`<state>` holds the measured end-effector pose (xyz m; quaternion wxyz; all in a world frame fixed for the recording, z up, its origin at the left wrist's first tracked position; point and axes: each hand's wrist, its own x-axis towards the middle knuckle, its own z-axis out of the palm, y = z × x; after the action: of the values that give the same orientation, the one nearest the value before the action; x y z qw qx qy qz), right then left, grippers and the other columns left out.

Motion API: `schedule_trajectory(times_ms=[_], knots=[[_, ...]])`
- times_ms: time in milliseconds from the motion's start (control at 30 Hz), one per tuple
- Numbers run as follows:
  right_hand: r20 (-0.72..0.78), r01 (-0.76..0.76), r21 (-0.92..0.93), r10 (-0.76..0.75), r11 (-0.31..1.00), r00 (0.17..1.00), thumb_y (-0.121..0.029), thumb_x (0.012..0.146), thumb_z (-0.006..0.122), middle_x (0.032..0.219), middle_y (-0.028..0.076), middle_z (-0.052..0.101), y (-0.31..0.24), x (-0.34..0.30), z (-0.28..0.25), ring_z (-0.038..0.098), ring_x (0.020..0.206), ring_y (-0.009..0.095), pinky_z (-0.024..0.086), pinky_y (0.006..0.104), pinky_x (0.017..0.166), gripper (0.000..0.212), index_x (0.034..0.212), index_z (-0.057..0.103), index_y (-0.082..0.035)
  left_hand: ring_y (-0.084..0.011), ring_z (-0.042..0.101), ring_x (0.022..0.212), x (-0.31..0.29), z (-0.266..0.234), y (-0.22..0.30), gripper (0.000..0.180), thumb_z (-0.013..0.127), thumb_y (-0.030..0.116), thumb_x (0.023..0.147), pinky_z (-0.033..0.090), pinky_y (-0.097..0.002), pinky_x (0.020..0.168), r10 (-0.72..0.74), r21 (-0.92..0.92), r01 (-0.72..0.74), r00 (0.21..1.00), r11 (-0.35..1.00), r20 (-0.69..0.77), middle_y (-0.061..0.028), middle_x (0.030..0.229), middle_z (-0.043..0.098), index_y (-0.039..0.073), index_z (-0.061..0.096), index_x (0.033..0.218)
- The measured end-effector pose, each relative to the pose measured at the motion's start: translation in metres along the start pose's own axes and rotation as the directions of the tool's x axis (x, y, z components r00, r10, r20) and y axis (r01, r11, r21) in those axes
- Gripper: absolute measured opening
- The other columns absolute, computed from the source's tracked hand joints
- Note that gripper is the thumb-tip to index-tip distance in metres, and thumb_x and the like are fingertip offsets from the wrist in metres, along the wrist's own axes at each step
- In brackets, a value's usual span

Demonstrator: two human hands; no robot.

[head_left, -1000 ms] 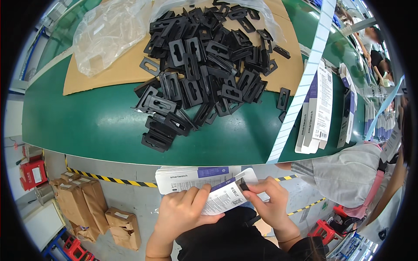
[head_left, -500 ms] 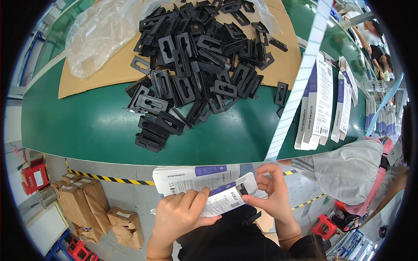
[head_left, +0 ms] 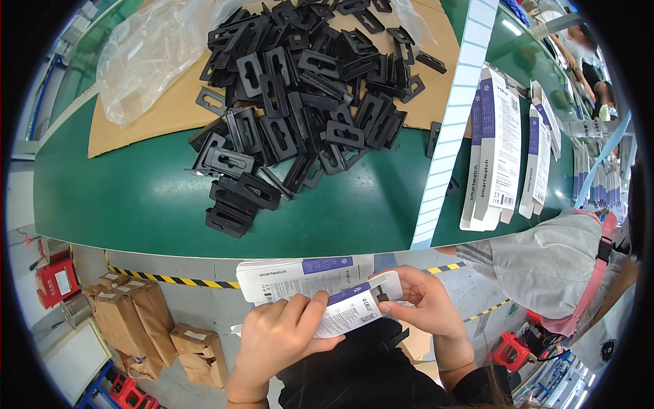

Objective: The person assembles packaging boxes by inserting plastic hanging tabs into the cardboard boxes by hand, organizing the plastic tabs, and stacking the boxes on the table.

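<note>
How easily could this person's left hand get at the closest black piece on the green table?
Probably yes, if it first lets go: the left hand grips a white box. A carton stack lies between it and the green table, though the black piece looks open on its near side.

This is a factory packing floor: at twelve o'clock a long green workbench (head_left: 327,228) bears a loose heap of identical black plastic parts (head_left: 310,102), and at two, matching flat cartons (head_left: 501,150). Striped warning tape (head_left: 170,279) marks the floor at eight, beside brown paper sacks (head_left: 126,320). A co-worker in grey (head_left: 538,266) is between three and four, red stools (head_left: 511,351) at four.
</note>
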<state>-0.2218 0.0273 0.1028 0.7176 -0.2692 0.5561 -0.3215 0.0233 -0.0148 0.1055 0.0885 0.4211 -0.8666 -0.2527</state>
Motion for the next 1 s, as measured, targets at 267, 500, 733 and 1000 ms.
schedule_trajectory(times_ms=[267,500,733,1000], knots=[[0.006,0.026,-0.196,-0.026,0.980,1.000,-0.002,0.091,0.065,0.113,0.010,0.064,-0.002,0.006,0.001,0.063,0.101,0.013,0.053,0.0279,0.087,0.035,0.123,0.055,0.003,-0.0169,0.058,0.050,0.001,0.002,0.001,0.064,0.077,0.057,0.067,0.048,-0.0297,0.047,0.014,0.008,-0.014,1.000,1.000,0.025,-0.0024,0.067,0.057,0.004,0.065,0.099],[-0.031,0.283,-0.591,-0.372,0.755,0.928,-0.005,0.088,0.066,0.108,0.010,0.056,0.000,0.009,0.008,0.055,0.102,0.019,0.044,0.0316,0.091,0.035,0.122,0.059,-0.004,-0.0149,0.060,0.050,0.004,0.004,-0.001,0.059,0.076,0.054,0.072,0.048,-0.0281,0.046,0.031,-0.009,-0.032,0.998,0.999,-0.050,-0.0015,0.068,0.060,0.003,0.063,0.098],[-0.093,0.394,-0.465,-0.486,0.793,0.869,-0.009,0.085,0.069,0.104,0.007,0.045,0.010,-0.001,0.006,0.046,0.097,0.019,0.039,0.0299,0.088,0.046,0.127,0.052,-0.002,-0.0173,0.058,0.044,0.010,0.010,-0.002,0.053,0.082,0.054,0.069,0.045,-0.0284,0.044,0.002,-0.140,-0.019,0.993,0.990,-0.122,-0.0014,0.053,0.056,0.006,0.059,0.075],[0.145,0.448,-0.660,-0.482,0.603,0.864,-0.031,0.089,0.072,0.097,0.018,0.066,0.050,-0.014,0.031,0.066,0.091,0.034,0.052,0.0405,0.079,0.037,0.110,0.062,-0.001,-0.0077,0.062,0.051,0.028,0.031,0.023,0.049,0.099,0.028,0.057,0.045,-0.0228,0.046,-0.373,-0.843,-0.022,0.890,0.538,-0.261,-0.0039,0.056,0.063,0.003,0.056,0.063]])
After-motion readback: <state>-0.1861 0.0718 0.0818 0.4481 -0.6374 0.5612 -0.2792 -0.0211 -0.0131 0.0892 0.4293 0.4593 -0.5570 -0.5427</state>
